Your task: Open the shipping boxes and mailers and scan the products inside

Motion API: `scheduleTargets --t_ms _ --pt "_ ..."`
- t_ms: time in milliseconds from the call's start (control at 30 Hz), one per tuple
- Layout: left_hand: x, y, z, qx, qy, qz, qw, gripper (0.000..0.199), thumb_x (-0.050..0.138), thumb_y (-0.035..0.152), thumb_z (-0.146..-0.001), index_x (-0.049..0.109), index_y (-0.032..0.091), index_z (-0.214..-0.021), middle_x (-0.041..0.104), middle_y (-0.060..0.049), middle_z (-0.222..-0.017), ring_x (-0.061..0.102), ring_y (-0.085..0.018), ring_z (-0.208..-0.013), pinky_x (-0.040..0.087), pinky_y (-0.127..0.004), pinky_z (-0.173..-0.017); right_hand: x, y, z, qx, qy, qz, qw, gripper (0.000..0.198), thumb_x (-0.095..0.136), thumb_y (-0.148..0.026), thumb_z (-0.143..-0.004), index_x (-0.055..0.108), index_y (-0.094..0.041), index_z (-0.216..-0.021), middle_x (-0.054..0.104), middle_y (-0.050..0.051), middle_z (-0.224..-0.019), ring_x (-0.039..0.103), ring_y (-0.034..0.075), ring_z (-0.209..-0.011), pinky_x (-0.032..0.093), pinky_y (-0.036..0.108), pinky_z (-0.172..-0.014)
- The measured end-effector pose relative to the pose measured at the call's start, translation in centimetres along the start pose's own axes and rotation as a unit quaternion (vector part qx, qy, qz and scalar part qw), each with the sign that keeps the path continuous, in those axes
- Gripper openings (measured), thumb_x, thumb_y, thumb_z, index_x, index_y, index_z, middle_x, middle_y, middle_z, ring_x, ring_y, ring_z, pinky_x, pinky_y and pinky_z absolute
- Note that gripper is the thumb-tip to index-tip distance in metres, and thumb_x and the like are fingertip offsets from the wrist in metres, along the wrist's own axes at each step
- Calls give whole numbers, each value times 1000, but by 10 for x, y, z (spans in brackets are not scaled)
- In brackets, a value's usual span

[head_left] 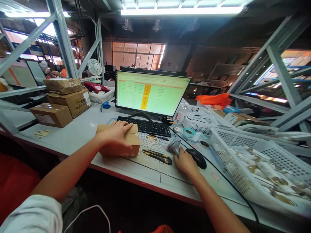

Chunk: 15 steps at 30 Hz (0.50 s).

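Observation:
A small brown cardboard box (132, 140) sits near the front edge of the desk. My left hand (115, 134) lies over its top, fingers bent across the far side and thumb down on the near face. Toward the right, my right hand (186, 161) closes around the handle of a grey barcode scanner (173, 146), whose head points up and left. Its handle is mostly hidden by the fingers. A black computer mouse (198, 158) lies just beside that hand. Between the box and the scanner rest yellow-and-black utility knives (157, 157) on a printed mat.
Behind the box are a black keyboard (155, 127) and a lit monitor (152, 94) showing a spreadsheet. Several cartons (52, 115) are at left. Tape rolls (189, 132) and a white basket (233, 168) of small packets stand right. A black cable (223, 174) crosses the desk.

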State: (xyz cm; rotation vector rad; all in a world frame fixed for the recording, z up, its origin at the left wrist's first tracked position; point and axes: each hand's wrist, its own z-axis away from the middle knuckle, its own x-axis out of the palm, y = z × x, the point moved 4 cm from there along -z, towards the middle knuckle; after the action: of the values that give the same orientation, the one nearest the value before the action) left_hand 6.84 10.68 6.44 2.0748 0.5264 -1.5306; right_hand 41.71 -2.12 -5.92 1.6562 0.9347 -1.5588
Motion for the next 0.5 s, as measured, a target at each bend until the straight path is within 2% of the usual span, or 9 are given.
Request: scheduleTargets --t_ms 67,133,200,267,400,500 --pt "13 -7 -16 -7 -18 10 1000 101 69 73 -71 46 23 -155 52 -15 -150 48 -40 -133 38 -54 -112 -5 2 3 3 -1 10 1000 64 50 -40 -98 45 1 -147 66 29 -123 64 41 -117 51 48 -92" --pt "24 -13 -24 -8 -8 21 1000 98 64 77 -74 46 24 -155 52 -14 -151 48 -39 -134 37 -53 -113 -23 1 -4 2 25 -3 1000 61 49 -48 -98 55 -2 -138 67 28 -119 64 42 -115 51 50 -93" --pt "31 -17 -26 -1 3 25 1000 99 62 80 -74 45 25 -155 51 -13 -151 48 -39 -134 37 -52 -113 -48 -5 -22 0 94 -27 995 55 42 -45 -100 61 -4 -132 67 26 -122 63 39 -117 49 49 -98" --pt "33 -21 -24 -2 13 22 1000 100 62 81 -74 45 25 -155 52 -13 -151 48 -39 -134 36 -52 -114 -65 -20 -48 -26 126 -47 991 52 35 -33 -101 57 -6 -140 64 23 -132 59 35 -125 45 45 -105" --pt "32 -22 -21 -11 18 27 999 100 62 82 -73 47 26 -154 54 -13 -149 49 -40 -130 37 -54 -112 -55 -66 -104 -111 -23 -52 992 51 47 -23 -95 57 -18 -145 64 15 -137 60 30 -126 45 36 -105" --pt "31 -19 -20 -21 10 31 999 102 64 81 -72 47 24 -154 53 -13 -149 48 -39 -132 38 -55 -112 -39 -88 -128 -104 -61 -39 992 50 54 -22 -91 62 -15 -140 66 18 -134 61 31 -123 47 37 -102"
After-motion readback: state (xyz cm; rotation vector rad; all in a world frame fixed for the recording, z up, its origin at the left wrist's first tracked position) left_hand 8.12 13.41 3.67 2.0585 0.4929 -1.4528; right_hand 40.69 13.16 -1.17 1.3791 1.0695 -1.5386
